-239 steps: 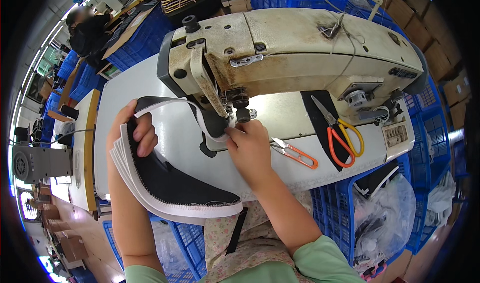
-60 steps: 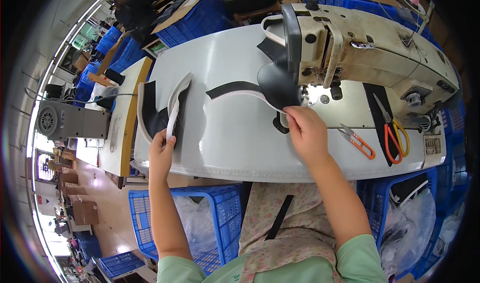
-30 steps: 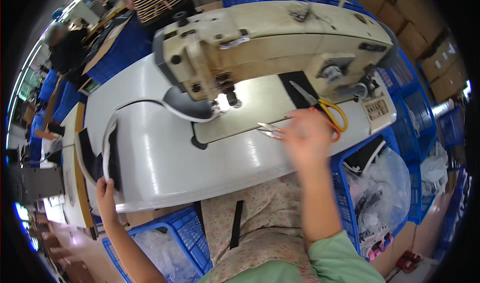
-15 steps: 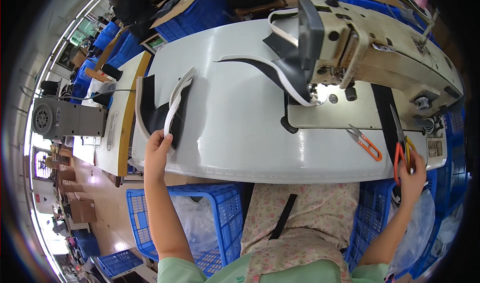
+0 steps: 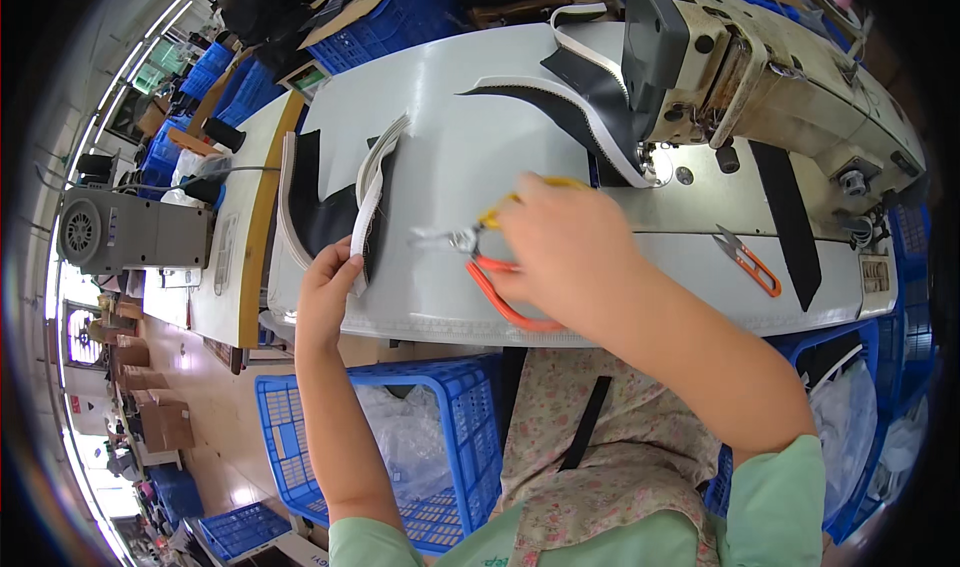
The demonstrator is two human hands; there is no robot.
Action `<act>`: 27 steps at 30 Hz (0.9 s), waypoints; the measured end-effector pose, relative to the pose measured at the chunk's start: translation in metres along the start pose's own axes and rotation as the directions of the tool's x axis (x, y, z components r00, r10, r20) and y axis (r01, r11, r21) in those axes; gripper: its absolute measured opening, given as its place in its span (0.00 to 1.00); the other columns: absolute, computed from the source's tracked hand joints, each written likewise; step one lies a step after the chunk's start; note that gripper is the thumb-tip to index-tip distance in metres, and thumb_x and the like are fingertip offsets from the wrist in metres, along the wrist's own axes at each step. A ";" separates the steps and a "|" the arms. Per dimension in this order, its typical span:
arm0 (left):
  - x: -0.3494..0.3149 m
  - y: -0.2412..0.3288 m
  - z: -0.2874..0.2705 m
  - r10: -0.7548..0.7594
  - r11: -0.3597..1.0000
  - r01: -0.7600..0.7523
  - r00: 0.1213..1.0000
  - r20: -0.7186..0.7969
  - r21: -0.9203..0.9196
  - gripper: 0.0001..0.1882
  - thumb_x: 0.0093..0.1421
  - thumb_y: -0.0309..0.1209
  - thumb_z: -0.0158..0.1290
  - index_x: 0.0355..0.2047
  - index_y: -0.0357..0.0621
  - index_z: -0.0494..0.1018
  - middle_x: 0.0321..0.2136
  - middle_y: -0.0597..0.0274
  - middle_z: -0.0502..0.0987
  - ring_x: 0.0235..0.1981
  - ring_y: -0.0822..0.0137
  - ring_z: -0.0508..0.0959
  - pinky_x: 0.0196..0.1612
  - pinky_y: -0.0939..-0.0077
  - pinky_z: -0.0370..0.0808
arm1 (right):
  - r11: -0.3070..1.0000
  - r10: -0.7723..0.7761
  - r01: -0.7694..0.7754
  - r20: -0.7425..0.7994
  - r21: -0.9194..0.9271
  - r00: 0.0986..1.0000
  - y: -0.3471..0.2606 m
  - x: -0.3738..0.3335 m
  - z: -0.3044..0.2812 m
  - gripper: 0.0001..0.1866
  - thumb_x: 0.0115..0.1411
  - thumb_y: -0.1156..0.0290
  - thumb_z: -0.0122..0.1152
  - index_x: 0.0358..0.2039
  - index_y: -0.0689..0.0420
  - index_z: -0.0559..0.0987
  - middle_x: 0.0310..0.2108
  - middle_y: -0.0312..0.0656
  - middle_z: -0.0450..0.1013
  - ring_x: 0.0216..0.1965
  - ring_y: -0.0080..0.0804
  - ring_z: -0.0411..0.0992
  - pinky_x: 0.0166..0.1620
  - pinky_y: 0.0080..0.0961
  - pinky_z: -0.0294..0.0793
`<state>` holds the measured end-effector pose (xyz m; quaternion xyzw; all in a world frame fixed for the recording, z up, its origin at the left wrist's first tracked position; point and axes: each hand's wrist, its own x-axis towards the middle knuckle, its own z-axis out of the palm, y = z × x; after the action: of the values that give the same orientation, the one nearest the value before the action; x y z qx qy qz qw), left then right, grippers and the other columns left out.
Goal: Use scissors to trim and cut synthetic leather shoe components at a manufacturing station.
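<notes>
While right of scissors [image 5: 466,240], orange snips [image 5: 743,255].

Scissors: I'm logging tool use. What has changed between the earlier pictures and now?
The right hand released the white-edged piece at the sewing machine, lifted the scissors off the black strip and carried them left, toward the left hand. The thread snips stayed put.

A sewing workshop: a worn, heavy-built sewing machine [image 5: 795,102] stands on a pale bench [image 5: 440,187], dark pieces [image 5: 325,222] with white edging lie there too, blue plastic crates [image 5: 470,437] crowd around, cardboard boxes [image 5: 165,422] stand at far left, and another person [image 5: 258,12] shows beyond.
</notes>
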<state>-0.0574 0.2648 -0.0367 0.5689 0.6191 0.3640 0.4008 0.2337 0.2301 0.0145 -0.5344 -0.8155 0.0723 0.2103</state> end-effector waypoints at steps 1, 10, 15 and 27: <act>-0.001 0.000 -0.001 -0.011 1.000 0.011 1.000 -0.002 -0.013 0.08 0.57 0.28 0.50 0.31 0.35 0.72 0.45 0.60 0.72 0.37 0.74 0.68 0.44 0.80 0.63 | 0.999 0.010 -0.006 0.084 -0.046 0.996 -0.008 0.015 0.001 0.15 0.42 0.59 0.65 0.27 0.57 0.79 0.29 0.43 0.69 0.28 0.36 0.73 0.28 0.28 0.72; -0.005 0.000 -0.002 0.025 0.999 -0.025 1.000 0.018 -0.030 0.06 0.56 0.28 0.50 0.28 0.36 0.71 0.47 0.60 0.71 0.35 0.76 0.68 0.42 0.82 0.64 | 0.968 0.037 0.005 0.164 -0.249 0.986 -0.036 0.061 0.019 0.16 0.37 0.58 0.67 0.20 0.58 0.79 0.26 0.42 0.69 0.26 0.35 0.73 0.27 0.28 0.72; -0.004 -0.004 -0.003 0.034 0.999 -0.034 0.999 0.026 -0.003 0.06 0.56 0.28 0.50 0.27 0.37 0.70 0.47 0.61 0.71 0.34 0.77 0.68 0.40 0.82 0.63 | 0.960 0.045 0.002 0.159 -0.280 0.986 -0.043 0.062 0.019 0.16 0.38 0.57 0.67 0.21 0.57 0.80 0.27 0.42 0.70 0.26 0.36 0.73 0.28 0.27 0.72; -0.005 -0.003 -0.001 0.047 0.998 -0.048 0.999 0.016 0.028 0.07 0.54 0.26 0.50 0.26 0.33 0.70 0.46 0.57 0.72 0.38 0.73 0.70 0.43 0.79 0.66 | 0.968 0.078 -0.010 0.268 -0.249 0.960 -0.053 0.069 0.006 0.15 0.39 0.59 0.66 0.23 0.57 0.80 0.28 0.43 0.71 0.29 0.36 0.74 0.30 0.27 0.73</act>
<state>-0.0592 0.2600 -0.0390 0.5917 0.6076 0.3603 0.3885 0.1636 0.2707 0.0456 -0.5590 -0.8273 0.0495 0.0254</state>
